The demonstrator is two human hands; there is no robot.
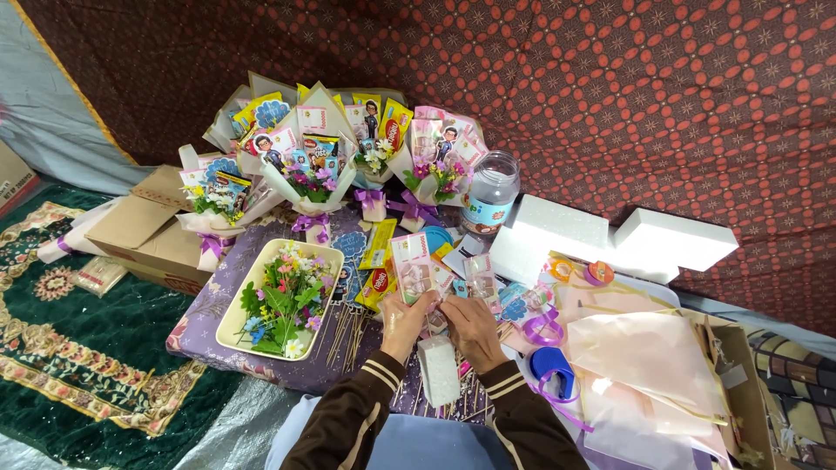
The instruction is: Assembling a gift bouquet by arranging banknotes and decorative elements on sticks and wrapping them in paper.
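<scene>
Both hands meet low in the middle of the view, over a purple patterned cushion (209, 305) that serves as a work surface. The left hand (405, 318) is curled with its fingertips pinched on the lower edge of a wrapped snack packet on a stick (411, 265), which stands tilted just above the knuckles, and the right hand (470, 326) closes in from the other side with thumb and fingers pressed together on the same small bundle; exactly what lies between the 2 sets of fingertips is hidden by the hands themselves. Just below the wrists a white foam block (438, 370) stands upright, and thin wooden skewers (344, 335) lie loose beside it. To the left sits a cream tray of artificial flowers (239, 309), and behind it stand finished snack bouquets (313, 161) tied with purple ribbon. A clear plastic jar (490, 191) and larger white foam slabs (601, 235) lie further back, while a blue tape dispenser (553, 365), loops of purple ribbon (544, 326) and pink wrapping sheets (649, 357) crowd the right side. As a judgement, the risk lies in the narrow pinch: the packet is top-heavy on its stick, so a loosened finger could let it tip onto the skewers, and a sleeve near the foam block could knock that block over
</scene>
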